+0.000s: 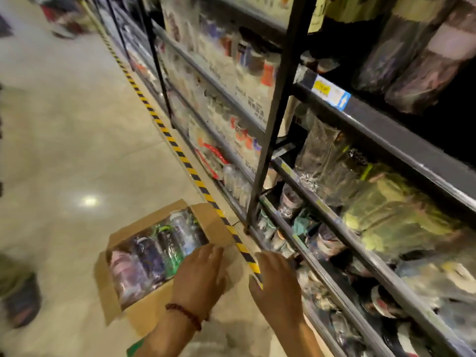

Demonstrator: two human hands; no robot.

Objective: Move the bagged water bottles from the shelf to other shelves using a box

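Observation:
An open cardboard box (144, 313) stands on the floor beside the shelving, its flaps spread. It is filled with bagged water bottles (154, 253) lying side by side in clear plastic. My left hand (198, 276) hovers over the box's right side with fingers straight, holding nothing. My right hand (277, 284) is stretched out flat above the striped floor tape, near the lowest shelf, also empty. More bagged bottles (327, 243) lie on the lower shelves to the right.
Black metal shelving (381, 140) runs along the right, with an upright post (273, 117) just beyond the box. Yellow-black tape (167, 132) marks the floor edge. A dark bucket-like object (20, 300) stands at the left. The beige floor (77, 137) stretches away.

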